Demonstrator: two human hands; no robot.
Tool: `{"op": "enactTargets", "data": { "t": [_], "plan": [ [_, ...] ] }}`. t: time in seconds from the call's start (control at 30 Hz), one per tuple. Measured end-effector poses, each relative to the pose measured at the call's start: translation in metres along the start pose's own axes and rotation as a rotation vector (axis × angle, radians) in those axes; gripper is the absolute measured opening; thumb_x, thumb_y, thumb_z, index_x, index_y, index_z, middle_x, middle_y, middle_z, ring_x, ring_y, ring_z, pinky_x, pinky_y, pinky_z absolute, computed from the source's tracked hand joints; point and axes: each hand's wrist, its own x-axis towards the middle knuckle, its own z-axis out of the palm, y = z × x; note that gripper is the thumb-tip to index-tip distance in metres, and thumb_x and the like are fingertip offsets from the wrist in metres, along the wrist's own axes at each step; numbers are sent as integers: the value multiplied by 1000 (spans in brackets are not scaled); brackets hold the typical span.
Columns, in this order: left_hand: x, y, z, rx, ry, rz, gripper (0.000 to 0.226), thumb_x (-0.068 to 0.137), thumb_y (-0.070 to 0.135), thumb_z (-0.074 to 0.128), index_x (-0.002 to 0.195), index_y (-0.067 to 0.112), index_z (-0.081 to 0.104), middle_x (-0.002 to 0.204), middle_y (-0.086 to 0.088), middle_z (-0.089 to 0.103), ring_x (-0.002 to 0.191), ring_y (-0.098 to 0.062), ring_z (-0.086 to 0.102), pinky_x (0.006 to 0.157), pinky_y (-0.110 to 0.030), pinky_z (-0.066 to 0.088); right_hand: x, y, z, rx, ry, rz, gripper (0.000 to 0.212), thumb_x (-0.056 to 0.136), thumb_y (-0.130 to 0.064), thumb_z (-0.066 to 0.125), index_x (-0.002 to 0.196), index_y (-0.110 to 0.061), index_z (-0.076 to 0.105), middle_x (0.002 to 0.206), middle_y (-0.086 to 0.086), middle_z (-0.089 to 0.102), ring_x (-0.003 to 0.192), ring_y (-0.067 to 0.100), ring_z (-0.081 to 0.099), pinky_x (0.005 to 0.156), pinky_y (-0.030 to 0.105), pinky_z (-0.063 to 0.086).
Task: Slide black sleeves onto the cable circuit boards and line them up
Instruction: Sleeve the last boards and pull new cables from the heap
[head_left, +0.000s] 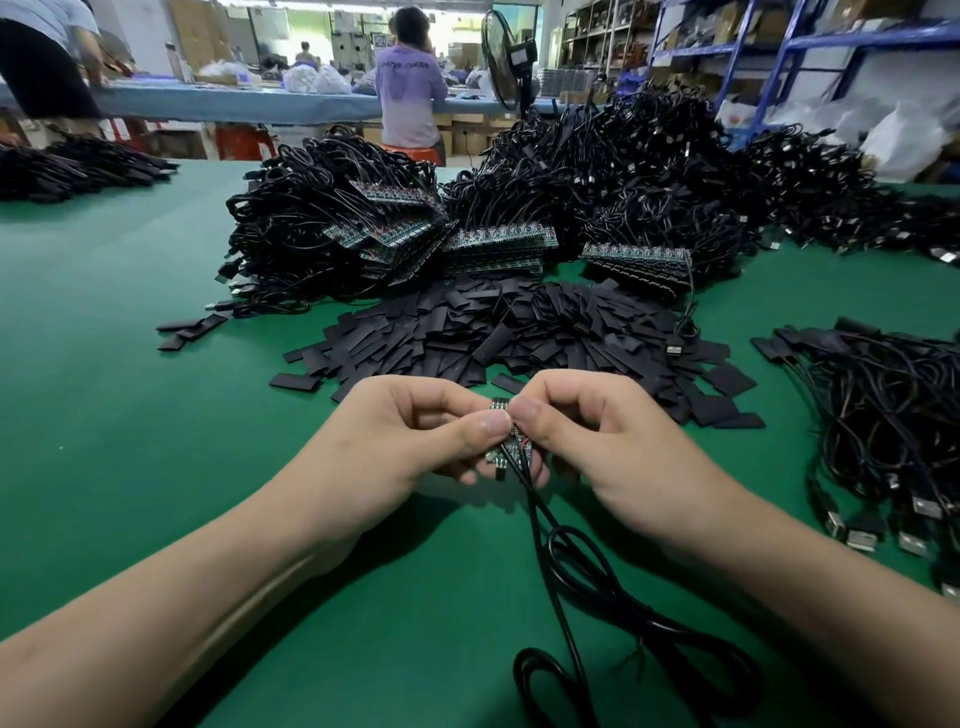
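Green table top. Left hand and right hand are together above it, thumbs touching, both pinching a small cluster of circuit boards. Its black cables trail toward the wearer. Loose heap of black sleeves lies just beyond; bundled boards sit behind that.

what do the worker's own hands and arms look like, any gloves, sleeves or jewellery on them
Both are bare. The left hand and right hand wear no gloves, rings or finger cots. No watch or wristband shows at either wrist. The left forearm and right forearm show no sleeve up to the picture's edge. The thumbnails are short and unpainted.
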Motion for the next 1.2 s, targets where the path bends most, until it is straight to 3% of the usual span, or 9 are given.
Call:
{"op": "enactTargets", "data": {
  "t": [0.17,0.3,0.47,0.57,0.73,0.8,0.9,1.07,1.2],
  "plan": [
    [0,1,2,-118,-30,-66,21,68,30,79,79,12,79,80,-17,71,60,-11,62,59,-17,53,1,2,3,191,-24,8,24,100,-25,56,80,-14,65,68,1,63,59,7,56,55,19,40],
    [2,3,1,-173,-42,-18,18,71,30,81,78,13,80,77,-9,72,61,-10,64,61,-18,55,1,4,2,296,-30,28,26,97,-33,59,79,-15,66,70,-1,65,59,5,56,54,20,41],
    [2,9,-10,-213,55,111,24,66,42,84,77,22,79,70,5,68,64,-7,67,61,-22,57,-1,11,-3,109,129,79,34,103,-29,57,73,-15,62,63,8,69,45,7,55,48,17,43],
    [3,12,-17,-278,140,172,32,61,47,88,80,23,79,72,3,65,65,-7,67,60,-21,57,-1,14,-3,-90,209,108,36,102,-34,59,70,-19,63,58,5,69,42,10,51,48,18,39],
    [6,13,-21,-252,306,202,17,69,39,77,77,24,78,70,4,67,57,-7,62,64,-26,55,-2,13,-3,-356,274,64,22,91,-43,67,76,-27,70,71,-8,72,64,16,60,58,18,43],
    [6,10,-20,-189,333,207,16,70,39,77,77,25,77,69,7,65,58,-6,60,66,-27,48,-3,9,-8,-324,303,30,18,89,-46,67,84,-30,72,82,-9,72,76,10,63,69,20,47],
    [5,5,-14,-166,263,238,10,73,32,82,77,24,78,72,4,70,61,-9,64,62,-21,53,-5,1,-12,-213,342,-54,22,97,-48,61,94,-30,74,92,-9,74,86,9,66,82,31,53],
    [4,-2,-1,-70,118,315,6,78,20,75,75,24,74,75,-5,74,69,-15,73,65,-22,57,-10,-7,-1,-258,144,-131,24,97,-46,58,107,-32,74,99,-16,76,98,5,69,91,34,54],
    [3,0,-6,160,100,367,9,84,28,76,76,24,73,72,4,73,66,-5,65,63,-13,49,-9,-5,-1,-249,41,-106,7,98,-28,67,95,-28,73,84,-13,78,84,0,72,85,21,51]
  ]
}}
